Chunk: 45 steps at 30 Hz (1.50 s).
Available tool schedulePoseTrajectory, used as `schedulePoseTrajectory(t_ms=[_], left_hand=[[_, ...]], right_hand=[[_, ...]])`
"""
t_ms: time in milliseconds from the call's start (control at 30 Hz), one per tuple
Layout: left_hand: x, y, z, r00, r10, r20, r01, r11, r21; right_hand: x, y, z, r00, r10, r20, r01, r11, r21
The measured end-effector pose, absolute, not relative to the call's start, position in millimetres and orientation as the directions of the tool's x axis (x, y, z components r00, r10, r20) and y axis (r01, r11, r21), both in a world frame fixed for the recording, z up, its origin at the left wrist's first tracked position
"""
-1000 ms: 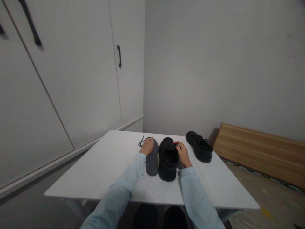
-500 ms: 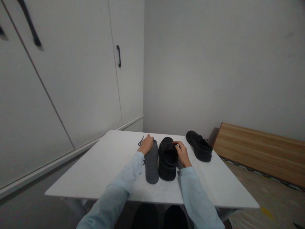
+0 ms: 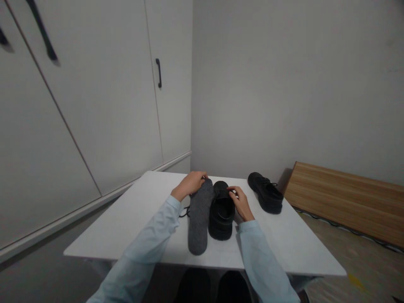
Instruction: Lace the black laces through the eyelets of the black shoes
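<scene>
My left hand (image 3: 193,183) pinches the upper end of a grey felt insole (image 3: 199,221), which stretches down toward the table's near side. Right beside it, toe pointing away, stands a black shoe (image 3: 221,230) with its opening facing up. My right hand (image 3: 240,202) is closed at the shoe's tongue area, fingers against its upper right side; exactly what they grip is too small to see. A dark lace (image 3: 184,211) shows at the insole's left edge. Farther right, a second black shoe (image 3: 267,194) with laces rests on the table.
Everything lies on a white table (image 3: 126,235). White cabinets (image 3: 104,105) with dark handles rise at the left, and a grey wall (image 3: 268,92) stands behind. A wood-grain panel (image 3: 341,202) is to the right, beyond the table's edge.
My left hand has raised the insole, which looks larger and covers part of the shoe's left side. My right hand has stayed at the shoe.
</scene>
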<state>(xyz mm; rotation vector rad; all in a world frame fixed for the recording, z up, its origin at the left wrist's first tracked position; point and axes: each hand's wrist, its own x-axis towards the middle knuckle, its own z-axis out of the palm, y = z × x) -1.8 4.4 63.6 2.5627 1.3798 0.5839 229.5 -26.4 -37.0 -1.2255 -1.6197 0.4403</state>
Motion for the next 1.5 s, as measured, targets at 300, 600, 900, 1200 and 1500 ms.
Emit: schedulePoseTrajectory(t_ms=[300, 600, 900, 1200, 1500], left_hand=[[-22.1, -45.0, 130.3, 0.580, 0.736, 0.348, 0.622, -0.677, 0.393], [-4.1, -54.2, 124.1, 0.634, 0.706, 0.317, 0.475, -0.678, 0.561], [27.3, -39.1, 68.7, 0.725, 0.629, 0.281, 0.489, -0.757, 0.433], [31.1, -45.1, 52.7, 0.763, 0.582, 0.282, 0.508, -0.809, 0.297], [22.8, -45.5, 53.5, 0.864, 0.462, 0.198, 0.443, -0.886, 0.134]], right_hand=[[222.4, -31.3, -35.3, -0.098, 0.924, 0.370, 0.436, 0.374, -0.818], [222.3, -26.6, -47.0, -0.180, 0.904, 0.389, 0.403, 0.428, -0.809], [219.0, -28.2, -38.8, -0.161, 0.879, 0.450, 0.425, 0.473, -0.772], [218.6, -31.8, -34.2, -0.177, 0.883, 0.435, 0.429, 0.467, -0.773], [214.1, -38.2, -25.8, -0.164, 0.890, 0.425, 0.439, 0.451, -0.777]])
